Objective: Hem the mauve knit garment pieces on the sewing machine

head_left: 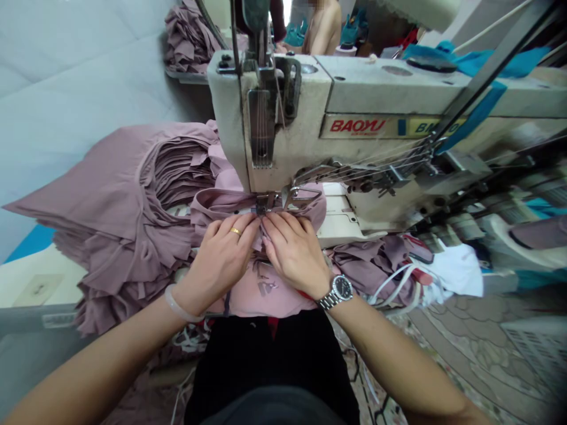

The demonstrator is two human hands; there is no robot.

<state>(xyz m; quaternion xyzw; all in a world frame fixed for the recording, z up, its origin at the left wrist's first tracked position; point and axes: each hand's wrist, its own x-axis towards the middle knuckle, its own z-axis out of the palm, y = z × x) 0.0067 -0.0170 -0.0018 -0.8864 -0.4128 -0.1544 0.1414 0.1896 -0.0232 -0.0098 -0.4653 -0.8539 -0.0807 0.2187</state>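
Mauve fabric (211, 200) is looped around the bed of a white sewing machine (372, 88), with its edge at the presser foot (262, 204). My left hand (225, 251), wearing a gold ring, grips this fabric just in front of the foot. Close beside it, my right hand (296, 254), with a metal watch (341, 288) on the wrist, holds the same fabric. The fingertips of both hands are pressed down together, almost touching each other near the needle area, and they hide part of the seam. A pink printed cloth (261, 292) lies beneath my hands.
A thick stack of mauve garment pieces (101, 183) drapes at the left. More mauve fabric (367, 262) and a white cloth (460, 271) lie at the right, below the machine arm. Threads run along the machine's front. Another person (325, 29) sits behind the machine.
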